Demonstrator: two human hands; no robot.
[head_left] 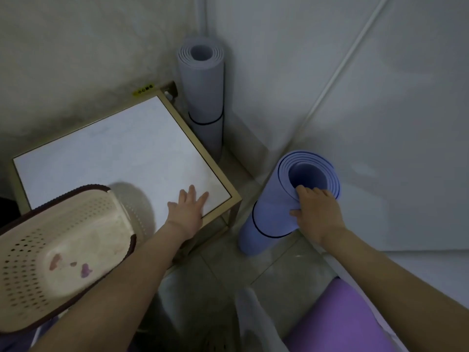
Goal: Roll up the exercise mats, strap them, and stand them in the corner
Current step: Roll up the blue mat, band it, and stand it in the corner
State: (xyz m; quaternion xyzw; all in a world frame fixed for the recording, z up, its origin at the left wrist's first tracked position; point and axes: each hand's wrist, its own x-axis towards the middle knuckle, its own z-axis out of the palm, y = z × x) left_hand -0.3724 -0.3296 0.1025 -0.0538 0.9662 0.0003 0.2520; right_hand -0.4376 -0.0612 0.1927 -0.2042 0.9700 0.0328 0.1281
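right hand (317,212) | our fingers pinch the top rim of the upright lilac-blue rolled foam mat (269,214) on the floor (223,270); left hand (187,212) | fingers spread flat on the white gold-framed surface (114,148)

Light is dim and bluish. The perforated beige plastic basket (63,250) throws a soft shadow onto the white square tabletop (101,148). The hollow of the rolled blue foam mat (271,212) is dark. Lines bow near the edges; detail is soft.
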